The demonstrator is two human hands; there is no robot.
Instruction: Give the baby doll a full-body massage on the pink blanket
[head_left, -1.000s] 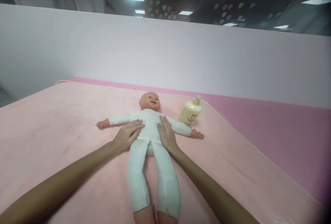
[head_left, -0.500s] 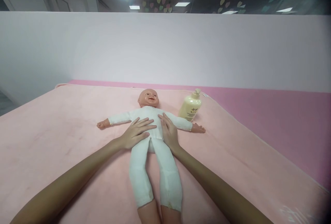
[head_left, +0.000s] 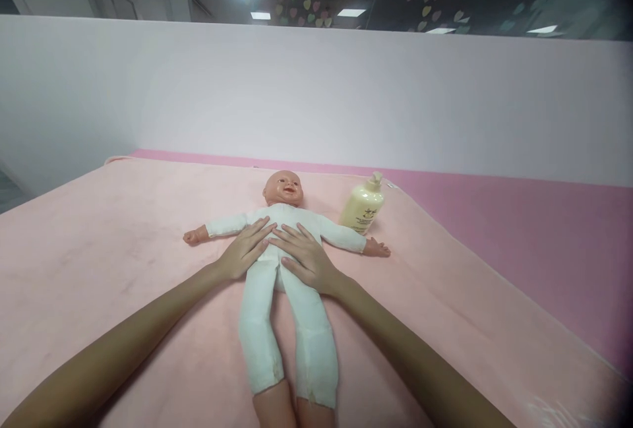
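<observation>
Left hand: our left hand (head_left: 246,250) lies flat, fingers spread, on the baby doll (head_left: 279,263).
Right hand: our right hand (head_left: 307,258) likewise, fingers wide, on its belly.
Beside: lotion bottle (head_left: 363,207) on pink blanket (head_left: 123,237).

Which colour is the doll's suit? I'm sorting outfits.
White, on the plastic baby doll under both hands; head view shows it.

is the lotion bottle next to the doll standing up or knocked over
Standing up. The bottle rests on its base on the blanket, pump at the top, beside the doll.
</observation>
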